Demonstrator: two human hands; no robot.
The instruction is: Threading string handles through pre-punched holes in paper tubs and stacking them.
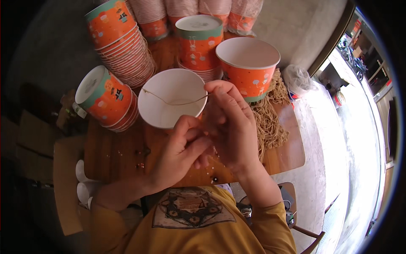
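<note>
White paper bowl (169,99) gripped between both hands, left hand (177,154) curled beneath, right hand (230,127) pinching tan string (173,102).

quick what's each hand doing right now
Left hand: closed, pinching the thin string across the paper cup.
Right hand: closed on the cup's rim and the string's end.

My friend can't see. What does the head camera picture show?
Two hands, left hand and right hand, hold an open paper cup with a thin string across its mouth. Stacks of orange cups crowd the wooden table.
</note>
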